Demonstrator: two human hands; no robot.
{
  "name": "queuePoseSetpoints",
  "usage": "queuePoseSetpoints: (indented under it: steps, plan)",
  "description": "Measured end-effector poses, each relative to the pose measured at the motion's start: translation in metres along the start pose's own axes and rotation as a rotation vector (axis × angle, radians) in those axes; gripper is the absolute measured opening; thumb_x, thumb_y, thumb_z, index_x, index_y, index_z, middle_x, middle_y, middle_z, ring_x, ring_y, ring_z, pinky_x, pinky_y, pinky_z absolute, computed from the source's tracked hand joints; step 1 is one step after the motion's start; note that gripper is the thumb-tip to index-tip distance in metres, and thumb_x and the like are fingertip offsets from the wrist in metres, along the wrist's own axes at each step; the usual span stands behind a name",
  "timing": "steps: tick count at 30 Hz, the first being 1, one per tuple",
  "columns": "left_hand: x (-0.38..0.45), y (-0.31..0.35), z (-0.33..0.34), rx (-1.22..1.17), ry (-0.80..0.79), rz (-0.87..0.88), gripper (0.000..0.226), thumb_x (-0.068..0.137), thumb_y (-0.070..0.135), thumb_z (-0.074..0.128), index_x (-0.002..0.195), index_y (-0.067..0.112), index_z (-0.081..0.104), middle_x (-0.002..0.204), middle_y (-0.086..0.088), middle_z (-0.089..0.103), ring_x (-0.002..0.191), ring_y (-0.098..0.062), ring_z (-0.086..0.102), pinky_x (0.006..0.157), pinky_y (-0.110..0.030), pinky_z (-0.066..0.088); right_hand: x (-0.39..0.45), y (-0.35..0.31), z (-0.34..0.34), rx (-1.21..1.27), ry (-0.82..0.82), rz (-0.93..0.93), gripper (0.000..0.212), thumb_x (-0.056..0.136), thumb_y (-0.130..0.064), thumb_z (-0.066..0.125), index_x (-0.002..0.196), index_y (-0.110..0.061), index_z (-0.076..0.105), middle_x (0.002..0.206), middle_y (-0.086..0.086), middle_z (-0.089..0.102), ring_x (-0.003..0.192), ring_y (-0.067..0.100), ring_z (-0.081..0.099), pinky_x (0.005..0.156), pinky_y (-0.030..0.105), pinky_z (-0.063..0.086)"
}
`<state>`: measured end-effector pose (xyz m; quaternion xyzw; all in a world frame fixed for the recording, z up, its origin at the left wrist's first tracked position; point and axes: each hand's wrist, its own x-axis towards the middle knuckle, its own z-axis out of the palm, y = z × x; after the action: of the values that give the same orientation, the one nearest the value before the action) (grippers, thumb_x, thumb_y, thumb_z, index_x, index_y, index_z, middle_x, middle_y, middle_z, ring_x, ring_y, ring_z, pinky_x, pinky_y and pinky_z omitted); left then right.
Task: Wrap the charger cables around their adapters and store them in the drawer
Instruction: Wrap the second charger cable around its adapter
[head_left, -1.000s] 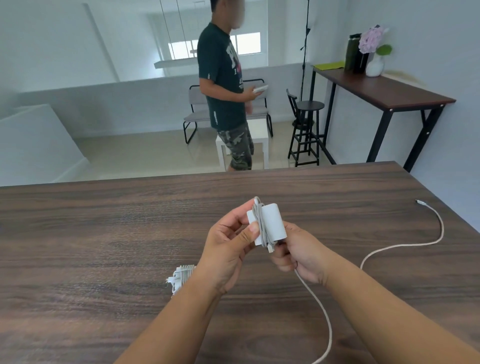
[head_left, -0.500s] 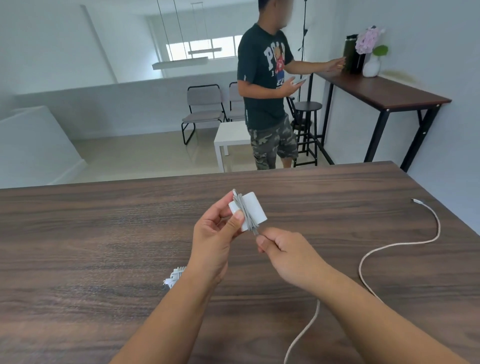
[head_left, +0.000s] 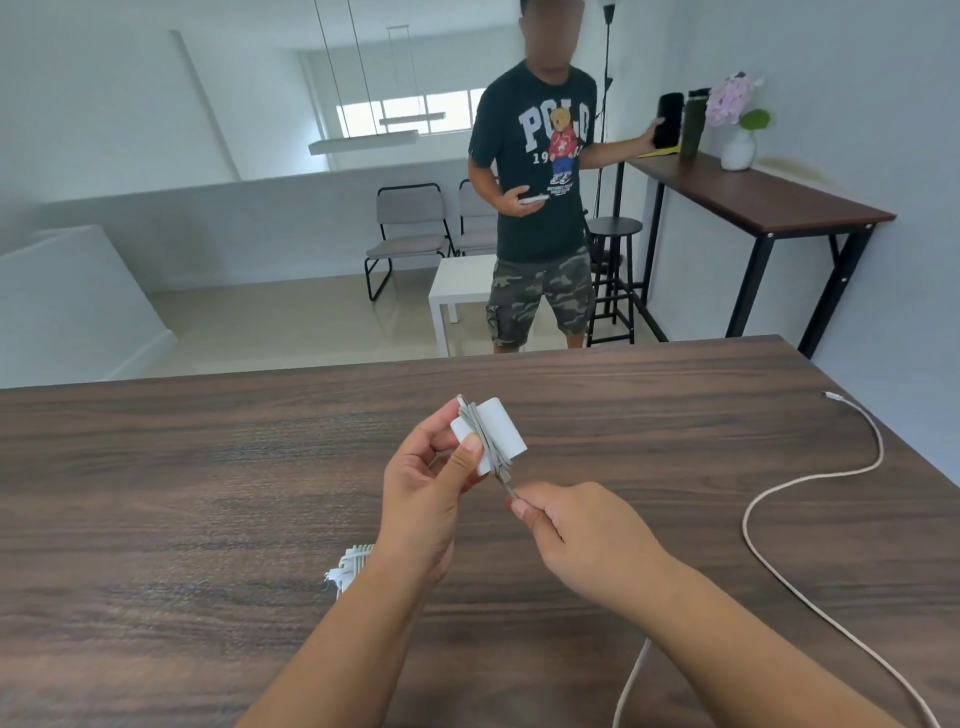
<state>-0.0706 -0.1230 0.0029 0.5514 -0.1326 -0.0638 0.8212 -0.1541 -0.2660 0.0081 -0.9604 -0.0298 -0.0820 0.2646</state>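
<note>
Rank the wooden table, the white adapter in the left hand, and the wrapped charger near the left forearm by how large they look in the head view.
1. wooden table, by far the largest.
2. white adapter.
3. wrapped charger, though the forearm hides part of it, so its place after the adapter is unsure.

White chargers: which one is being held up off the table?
The white adapter with grey cable round it, gripped by the left hand. The other wrapped white charger lies on the brown wooden table.
</note>
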Motion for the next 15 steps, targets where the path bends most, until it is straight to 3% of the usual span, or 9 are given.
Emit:
queuePoseSetpoints:
  steps: [7,11,15]
  plan:
    - [0.002,0.005,0.003,-0.013,-0.021,0.012,0.042,0.076,0.015,0.067,0.118,0.018,0.065,0.096,-0.003,0.071,0.087,-0.016,0.066,0.075,-0.030,0.058,-0.001,0.004,-0.008,-0.040,0.027,-0.032,0.025,0.098,-0.037,0.036,0.111,-0.032,0.056,0.076,0.005,0.065,0.074,0.030,0.058,0.064,0.036,0.048]
    - [0.001,0.003,0.003,0.011,-0.026,0.012,0.042,0.080,0.013,0.075,0.121,0.017,0.065,0.099,-0.006,0.071,0.092,-0.020,0.065,0.078,-0.033,0.057,-0.002,0.005,-0.012,-0.075,0.009,-0.050,0.024,0.098,-0.037,0.035,0.105,-0.028,0.056,0.065,-0.002,0.053,0.068,0.028,0.054,0.062,0.036,0.047]
    - [-0.001,0.003,0.005,0.097,-0.042,0.058,0.046,0.076,0.016,0.071,0.121,0.016,0.064,0.090,0.005,0.073,0.090,-0.014,0.066,0.075,-0.031,0.057,0.000,0.005,-0.018,-0.142,-0.039,-0.073,0.025,0.098,-0.038,0.036,0.092,-0.023,0.054,0.055,-0.006,0.040,0.061,0.021,0.043,0.058,0.032,0.039]
